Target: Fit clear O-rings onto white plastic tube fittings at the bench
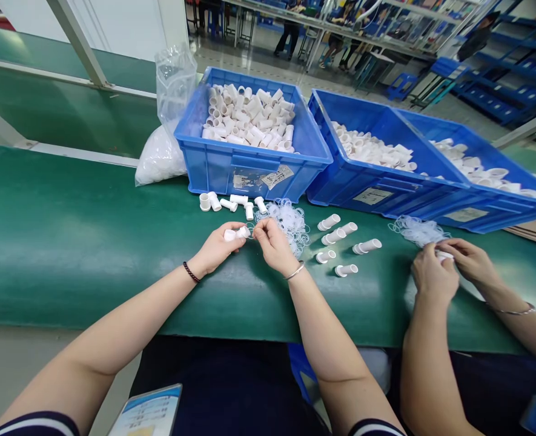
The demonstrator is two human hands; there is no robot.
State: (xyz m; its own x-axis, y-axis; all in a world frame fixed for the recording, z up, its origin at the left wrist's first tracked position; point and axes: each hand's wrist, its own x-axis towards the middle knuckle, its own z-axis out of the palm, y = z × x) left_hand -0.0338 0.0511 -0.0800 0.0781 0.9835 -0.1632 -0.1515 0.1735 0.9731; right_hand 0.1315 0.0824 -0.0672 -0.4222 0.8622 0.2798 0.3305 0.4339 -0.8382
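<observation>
My left hand (220, 245) is closed around white plastic fittings (237, 233), whose ends show between thumb and fingers. Right beside it, my right hand (272, 242) pinches a thin clear ring (250, 229) at the end of these fittings. A pile of clear rings (290, 221) lies on the green table just behind my right hand. Several loose white fittings (228, 206) rest behind my left hand, in front of a blue bin. To the right of my right hand, several white fittings (334, 236) stand upright on the table.
Along the back stand a blue bin (208, 163) of white fittings and two more blue bins (335, 175) (458, 209). A clear bag (161, 154) leans at the left bin. At right, a co-worker's hands (435, 275) work by another ring pile (417, 230) on the green table (68, 242).
</observation>
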